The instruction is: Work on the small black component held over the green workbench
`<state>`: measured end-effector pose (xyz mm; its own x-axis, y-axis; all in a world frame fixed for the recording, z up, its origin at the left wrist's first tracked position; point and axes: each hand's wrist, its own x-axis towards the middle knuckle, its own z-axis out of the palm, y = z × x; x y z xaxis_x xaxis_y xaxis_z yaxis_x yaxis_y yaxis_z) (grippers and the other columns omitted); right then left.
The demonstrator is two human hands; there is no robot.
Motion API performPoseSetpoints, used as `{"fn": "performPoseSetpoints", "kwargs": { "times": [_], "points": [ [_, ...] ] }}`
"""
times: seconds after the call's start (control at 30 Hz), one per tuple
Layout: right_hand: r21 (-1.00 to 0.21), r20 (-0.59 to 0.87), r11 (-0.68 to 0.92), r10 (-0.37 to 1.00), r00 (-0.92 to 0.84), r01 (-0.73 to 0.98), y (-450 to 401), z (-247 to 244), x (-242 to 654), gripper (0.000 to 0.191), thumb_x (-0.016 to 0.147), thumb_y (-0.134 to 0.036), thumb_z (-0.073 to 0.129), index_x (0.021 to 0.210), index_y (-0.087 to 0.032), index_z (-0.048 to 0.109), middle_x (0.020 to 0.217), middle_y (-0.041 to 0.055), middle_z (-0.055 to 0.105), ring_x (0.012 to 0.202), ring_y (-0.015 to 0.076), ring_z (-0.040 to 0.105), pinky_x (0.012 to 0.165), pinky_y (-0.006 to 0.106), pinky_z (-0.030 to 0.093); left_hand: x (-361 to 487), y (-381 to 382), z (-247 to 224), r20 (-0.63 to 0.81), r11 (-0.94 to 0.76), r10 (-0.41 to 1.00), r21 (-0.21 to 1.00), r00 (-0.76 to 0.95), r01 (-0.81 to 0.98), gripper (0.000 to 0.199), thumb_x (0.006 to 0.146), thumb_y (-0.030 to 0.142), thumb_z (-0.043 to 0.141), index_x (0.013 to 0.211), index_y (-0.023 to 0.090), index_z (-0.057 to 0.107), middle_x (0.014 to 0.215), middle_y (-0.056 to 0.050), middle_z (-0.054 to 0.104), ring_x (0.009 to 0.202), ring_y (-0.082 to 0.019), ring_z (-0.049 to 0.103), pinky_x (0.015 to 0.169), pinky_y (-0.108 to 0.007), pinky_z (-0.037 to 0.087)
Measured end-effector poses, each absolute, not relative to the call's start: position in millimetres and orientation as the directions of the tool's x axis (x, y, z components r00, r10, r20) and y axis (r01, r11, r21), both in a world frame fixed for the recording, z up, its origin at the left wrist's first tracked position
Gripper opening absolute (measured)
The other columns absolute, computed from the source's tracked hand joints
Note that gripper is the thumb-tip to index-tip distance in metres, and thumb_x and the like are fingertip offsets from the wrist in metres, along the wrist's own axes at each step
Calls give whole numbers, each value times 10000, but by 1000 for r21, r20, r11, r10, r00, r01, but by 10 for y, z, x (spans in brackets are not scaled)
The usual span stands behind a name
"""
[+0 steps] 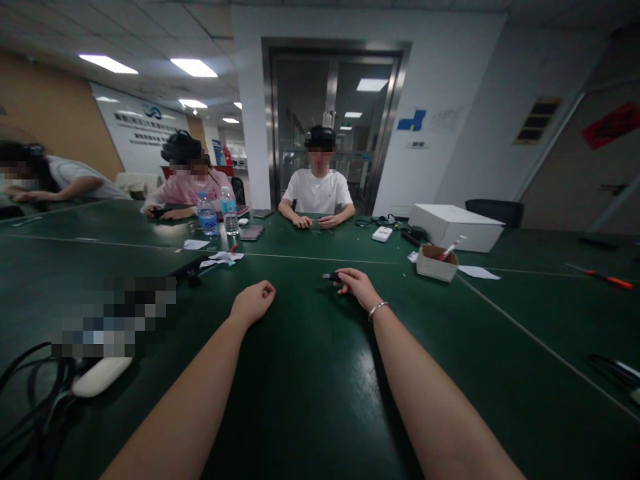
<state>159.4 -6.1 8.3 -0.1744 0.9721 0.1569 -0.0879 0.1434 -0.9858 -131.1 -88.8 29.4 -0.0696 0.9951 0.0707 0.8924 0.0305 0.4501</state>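
Observation:
My right hand (356, 287), with a silver bracelet at the wrist, pinches a small dark object with a light metallic tip (331, 276); it looks like a USB plug or stick. The tip points left, a little above the green table (300, 373). To the left, my left hand (254, 301) rests closed on the tabletop, fingers curled inward. Whether anything is inside that fist is hidden. A gap of bare tabletop separates the two hands.
Left lie a white device (103, 377), black cables (35, 387) and paper scraps (220, 259); two bottles (229, 212) stand beyond. Right are an open small box (437, 263), a white box (456, 227) and a screwdriver (607, 278). Three people sit across.

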Motion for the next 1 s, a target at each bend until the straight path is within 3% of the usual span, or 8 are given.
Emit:
{"fn": "performPoseSetpoints", "kwargs": {
  "times": [0.3,0.77,1.0],
  "points": [
    [-989,114,97,982,-153,-114,-77,90,1626,155,830,-165,590,972,-117,626,655,31,689,403,67,561,505,211,548,-1327,-872,260,80,28,994,466,-73,884,249,842,397,452,976,259,610,856,-13,650,773,-170,592,607,-263,376],
    [-955,76,57,996,-51,-291,-127,107,1667,173,813,-196,612,973,-138,639,693,42,696,463,75,577,597,255,582,-1321,-864,314,37,54,996,470,-80,881,257,853,410,431,996,277,597,868,-3,651,784,-172,600,594,-259,383],
    [-965,83,62,994,-74,-254,-126,110,1664,148,823,-168,592,958,-129,636,684,45,692,430,67,558,564,239,571,-1334,-829,301,36,55,996,457,-80,888,268,850,413,422,1005,280,596,861,-6,655,777,-175,600,582,-258,373]
  ]
}}
